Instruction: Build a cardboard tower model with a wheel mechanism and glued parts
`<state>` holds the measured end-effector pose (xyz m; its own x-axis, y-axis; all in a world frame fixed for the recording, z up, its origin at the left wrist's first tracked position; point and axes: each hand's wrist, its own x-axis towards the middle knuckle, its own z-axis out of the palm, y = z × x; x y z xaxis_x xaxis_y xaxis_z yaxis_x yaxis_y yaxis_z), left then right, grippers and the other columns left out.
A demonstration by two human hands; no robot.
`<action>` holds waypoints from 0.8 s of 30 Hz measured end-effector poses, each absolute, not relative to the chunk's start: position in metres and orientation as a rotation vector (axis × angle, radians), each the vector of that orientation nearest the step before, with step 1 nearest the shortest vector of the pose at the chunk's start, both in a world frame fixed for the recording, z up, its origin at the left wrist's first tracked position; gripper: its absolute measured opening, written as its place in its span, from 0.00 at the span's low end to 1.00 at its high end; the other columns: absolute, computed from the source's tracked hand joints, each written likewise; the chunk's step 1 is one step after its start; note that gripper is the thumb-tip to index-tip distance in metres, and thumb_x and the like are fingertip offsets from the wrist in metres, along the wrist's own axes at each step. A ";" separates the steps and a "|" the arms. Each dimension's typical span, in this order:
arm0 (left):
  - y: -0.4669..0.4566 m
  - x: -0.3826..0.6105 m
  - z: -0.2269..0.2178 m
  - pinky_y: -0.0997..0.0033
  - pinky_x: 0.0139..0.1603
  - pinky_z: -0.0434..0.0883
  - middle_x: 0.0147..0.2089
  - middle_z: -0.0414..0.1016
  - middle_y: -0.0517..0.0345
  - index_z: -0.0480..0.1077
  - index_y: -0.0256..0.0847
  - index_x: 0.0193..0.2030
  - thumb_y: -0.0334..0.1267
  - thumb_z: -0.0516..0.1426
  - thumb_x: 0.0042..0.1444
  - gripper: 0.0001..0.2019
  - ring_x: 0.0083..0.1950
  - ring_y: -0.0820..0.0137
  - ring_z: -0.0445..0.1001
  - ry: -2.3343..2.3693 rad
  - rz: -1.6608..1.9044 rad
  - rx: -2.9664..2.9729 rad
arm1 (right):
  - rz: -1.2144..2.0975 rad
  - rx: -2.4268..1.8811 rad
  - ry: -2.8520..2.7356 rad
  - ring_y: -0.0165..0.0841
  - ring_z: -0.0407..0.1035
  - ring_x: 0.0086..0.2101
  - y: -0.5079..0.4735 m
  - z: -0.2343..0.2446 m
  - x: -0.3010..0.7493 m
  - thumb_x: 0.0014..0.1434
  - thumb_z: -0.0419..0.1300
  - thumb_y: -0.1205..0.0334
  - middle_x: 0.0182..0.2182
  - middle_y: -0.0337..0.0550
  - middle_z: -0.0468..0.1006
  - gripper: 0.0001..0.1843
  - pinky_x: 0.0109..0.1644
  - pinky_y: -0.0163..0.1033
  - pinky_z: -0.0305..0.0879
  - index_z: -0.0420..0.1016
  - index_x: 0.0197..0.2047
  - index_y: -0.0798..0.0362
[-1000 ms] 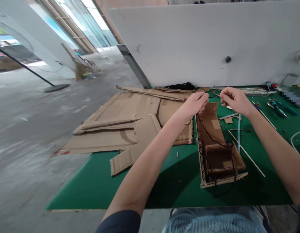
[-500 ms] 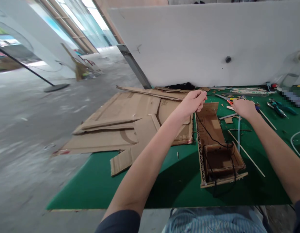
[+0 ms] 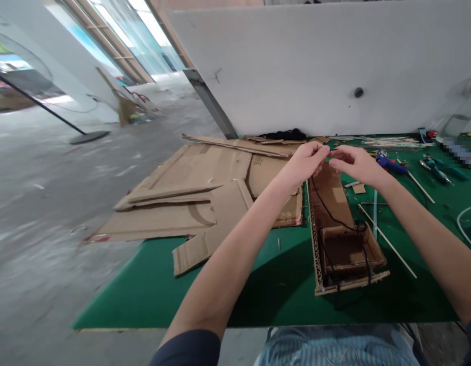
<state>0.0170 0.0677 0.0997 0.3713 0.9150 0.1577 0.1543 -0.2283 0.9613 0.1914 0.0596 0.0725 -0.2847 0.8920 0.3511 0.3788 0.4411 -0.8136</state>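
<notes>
My left hand point(image 3: 308, 158) is closed in a pinch on a black cord point(image 3: 326, 207), above the far end of an open cardboard box point(image 3: 328, 185). The cord hangs from my fingers into the box and loops around a smaller cardboard compartment point(image 3: 351, 246) at its near end. A short bit of cord sticks out to the right of my left fingertips. Close beside it is my right hand point(image 3: 355, 163), its thumb and forefinger apart around that short end. Whether the forefinger touches the cord is hard to see.
Flattened cardboard point(image 3: 182, 213) covers the left of the green table point(image 3: 144, 284). On the right lie a blue glue gun point(image 3: 389, 162), pliers point(image 3: 435, 170), a thin wooden stick point(image 3: 387, 241) and a white cable point(image 3: 462, 223). A white panel point(image 3: 296, 66) stands behind.
My right hand has left the orange-handled tool on the right and moved left to the cord's end. The glue gun is now uncovered. My left hand stays almost in place with the cord.
</notes>
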 end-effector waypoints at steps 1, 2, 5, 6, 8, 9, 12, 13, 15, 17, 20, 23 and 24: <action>0.067 0.018 0.099 0.80 0.20 0.56 0.20 0.58 0.69 0.61 0.38 0.28 0.30 0.51 0.69 0.14 0.18 0.83 0.58 0.958 0.977 1.649 | 0.801 -1.045 -1.785 0.30 0.70 0.28 0.058 0.074 0.187 0.57 0.64 0.47 0.32 0.40 0.78 0.15 0.34 0.37 0.67 0.77 0.39 0.50; 0.067 0.018 0.099 0.80 0.20 0.56 0.20 0.58 0.69 0.61 0.38 0.29 0.31 0.51 0.69 0.14 0.18 0.83 0.58 0.944 0.983 1.648 | 0.827 -1.011 -1.708 0.29 0.69 0.27 0.058 0.074 0.183 0.58 0.64 0.46 0.31 0.39 0.77 0.16 0.32 0.36 0.66 0.77 0.38 0.51; 0.068 0.018 0.098 0.80 0.20 0.57 0.21 0.59 0.70 0.60 0.39 0.29 0.30 0.51 0.69 0.14 0.18 0.83 0.59 0.896 0.990 1.652 | 0.870 -0.938 -1.530 0.26 0.67 0.24 0.061 0.072 0.181 0.54 0.66 0.42 0.28 0.37 0.75 0.20 0.28 0.34 0.65 0.75 0.35 0.51; 0.068 0.018 0.098 0.80 0.20 0.57 0.21 0.59 0.70 0.60 0.39 0.29 0.30 0.51 0.68 0.14 0.18 0.83 0.59 0.887 0.984 1.659 | 0.869 -0.929 -1.503 0.26 0.67 0.24 0.062 0.072 0.182 0.53 0.67 0.41 0.28 0.37 0.75 0.21 0.27 0.34 0.65 0.75 0.35 0.51; 0.068 0.018 0.097 0.80 0.20 0.57 0.21 0.58 0.70 0.60 0.39 0.28 0.30 0.51 0.68 0.15 0.18 0.84 0.58 0.883 0.977 1.677 | 0.858 -0.941 -1.483 0.26 0.67 0.24 0.065 0.071 0.185 0.51 0.68 0.40 0.27 0.37 0.75 0.22 0.27 0.33 0.66 0.76 0.34 0.52; 0.069 0.017 0.096 0.80 0.20 0.57 0.21 0.58 0.70 0.59 0.39 0.28 0.29 0.51 0.69 0.15 0.18 0.84 0.58 0.885 0.972 1.685 | 0.850 -0.958 -1.482 0.26 0.67 0.24 0.066 0.070 0.188 0.50 0.69 0.40 0.26 0.38 0.75 0.23 0.27 0.33 0.66 0.76 0.33 0.52; 0.069 0.016 0.096 0.80 0.20 0.57 0.21 0.58 0.70 0.59 0.39 0.28 0.29 0.50 0.69 0.15 0.18 0.84 0.58 0.886 0.963 1.691 | 0.820 -1.017 -1.501 0.27 0.67 0.24 0.069 0.068 0.196 0.50 0.69 0.40 0.24 0.38 0.75 0.22 0.29 0.34 0.68 0.76 0.30 0.52; 0.070 0.015 0.097 0.80 0.20 0.57 0.21 0.58 0.69 0.59 0.39 0.28 0.29 0.50 0.69 0.15 0.18 0.84 0.58 0.886 0.968 1.688 | 0.809 -1.027 -1.506 0.27 0.67 0.24 0.071 0.068 0.199 0.50 0.69 0.41 0.23 0.38 0.75 0.22 0.29 0.34 0.68 0.75 0.29 0.52; 0.071 0.013 0.098 0.80 0.20 0.57 0.22 0.58 0.69 0.59 0.39 0.28 0.29 0.49 0.69 0.15 0.18 0.84 0.58 0.889 0.986 1.676 | 0.789 -1.042 -1.502 0.27 0.66 0.23 0.072 0.067 0.204 0.51 0.69 0.42 0.22 0.38 0.75 0.21 0.30 0.34 0.68 0.74 0.28 0.52; 0.073 0.011 0.099 0.80 0.20 0.57 0.23 0.58 0.69 0.59 0.39 0.28 0.29 0.49 0.69 0.15 0.18 0.84 0.58 0.899 1.003 1.656 | 0.784 -1.050 -1.482 0.26 0.66 0.23 0.072 0.067 0.208 0.51 0.69 0.42 0.22 0.37 0.74 0.21 0.29 0.34 0.67 0.74 0.28 0.52; 0.075 0.009 0.098 0.80 0.20 0.57 0.22 0.59 0.69 0.60 0.38 0.28 0.30 0.50 0.69 0.15 0.18 0.84 0.58 0.902 1.009 1.645 | 0.824 -1.033 -1.486 0.26 0.67 0.25 0.070 0.069 0.208 0.51 0.69 0.41 0.26 0.38 0.75 0.22 0.29 0.33 0.68 0.75 0.33 0.51; 0.075 0.010 0.096 0.80 0.21 0.57 0.22 0.60 0.68 0.60 0.38 0.27 0.30 0.50 0.69 0.15 0.18 0.84 0.58 0.881 0.980 1.691 | 0.862 -0.992 -1.562 0.28 0.70 0.29 0.067 0.071 0.203 0.50 0.70 0.42 0.32 0.40 0.78 0.23 0.30 0.34 0.70 0.77 0.40 0.51; 0.075 0.010 0.096 0.80 0.21 0.57 0.21 0.60 0.68 0.60 0.38 0.27 0.30 0.51 0.68 0.16 0.18 0.83 0.59 0.871 0.966 1.708 | 0.854 -0.983 -1.589 0.28 0.70 0.29 0.066 0.071 0.201 0.50 0.70 0.43 0.32 0.40 0.78 0.22 0.31 0.34 0.70 0.77 0.40 0.51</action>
